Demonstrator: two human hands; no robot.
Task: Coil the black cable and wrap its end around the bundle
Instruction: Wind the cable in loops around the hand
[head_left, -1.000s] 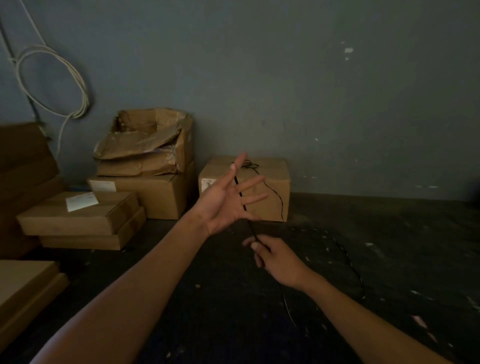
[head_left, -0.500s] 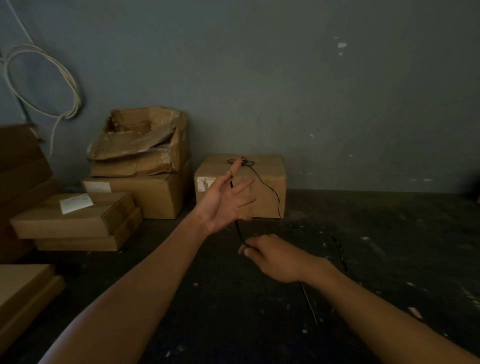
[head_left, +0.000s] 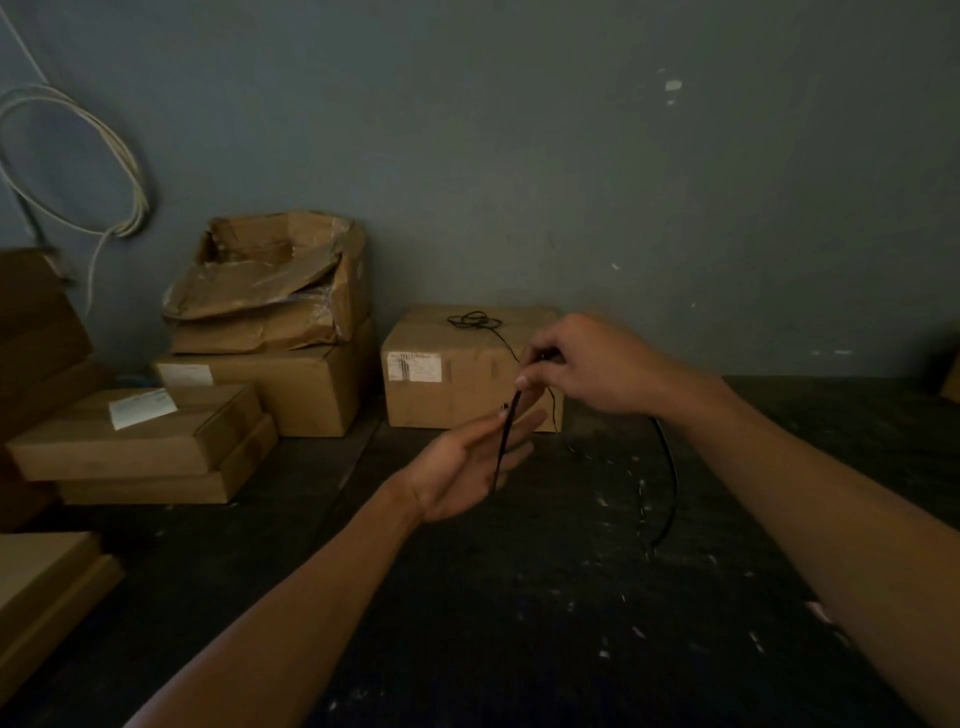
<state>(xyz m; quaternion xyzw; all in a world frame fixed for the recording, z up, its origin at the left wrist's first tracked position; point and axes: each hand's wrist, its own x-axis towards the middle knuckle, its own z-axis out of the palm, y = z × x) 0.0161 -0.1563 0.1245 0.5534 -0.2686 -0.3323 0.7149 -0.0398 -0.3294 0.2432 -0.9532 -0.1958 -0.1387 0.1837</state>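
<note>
A thin black cable (head_left: 670, 478) hangs in a loop from my right hand (head_left: 587, 369) down toward the dark floor. My right hand pinches the cable between thumb and fingers, raised in front of a cardboard box (head_left: 467, 379). A short stretch of cable crosses the palm of my left hand (head_left: 467, 462), which is held flat with fingers straight, just below and left of the right hand. The cable's far part lies tangled on top of that box and runs down its front.
Stacked cardboard boxes (head_left: 208, 410) stand at the left against a grey wall; the top one is torn open. A white cable coil (head_left: 78, 161) hangs on the wall at far left. More flat boxes (head_left: 47, 587) lie at the lower left. The floor is dark and speckled.
My right hand has lifted the cable from below the left hand to above and right of it. My left hand has lowered and flattened, and a loop now hangs at the right.
</note>
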